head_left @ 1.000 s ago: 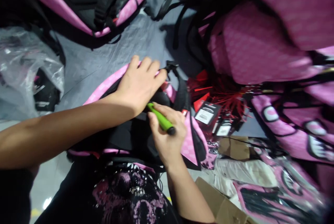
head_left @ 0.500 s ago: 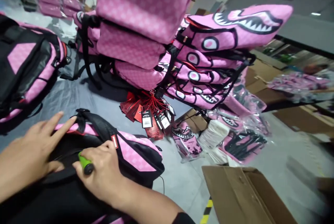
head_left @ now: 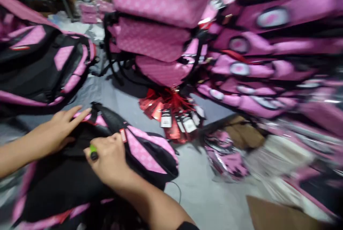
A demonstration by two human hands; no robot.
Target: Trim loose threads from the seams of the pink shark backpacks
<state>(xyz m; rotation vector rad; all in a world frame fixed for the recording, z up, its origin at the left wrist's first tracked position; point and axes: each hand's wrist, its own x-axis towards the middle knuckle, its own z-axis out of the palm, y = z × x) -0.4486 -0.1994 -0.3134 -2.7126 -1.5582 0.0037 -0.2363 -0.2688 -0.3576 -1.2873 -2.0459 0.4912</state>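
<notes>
A black-and-pink backpack (head_left: 80, 173) lies on the table before me with its black back side up. My left hand (head_left: 57, 130) rests on its upper edge, fingers stretched out and holding nothing. In my closed right hand (head_left: 109, 158) is a green tool with a black end (head_left: 93, 151); the fist hides the rest, so its kind is unclear. That fist presses on the backpack beside a strap with a small red label (head_left: 122, 135). Beyond the backpack, a bunch of red and black hang tags (head_left: 171, 119) on red strings lies under stacked bags.
Pink checked bags (head_left: 155, 40) are piled high in the middle. Blurred pink backpacks with shark faces (head_left: 268, 44) are stacked at right. Another backpack (head_left: 40, 62) lies at left. Wrapped pink bags (head_left: 227, 155) and a cardboard box (head_left: 270, 215) sit lower right.
The view has swung right and closer to the stacked backpacks, blurring them. Both hands stay on the backpack, and the green tool remains in my right fist.
</notes>
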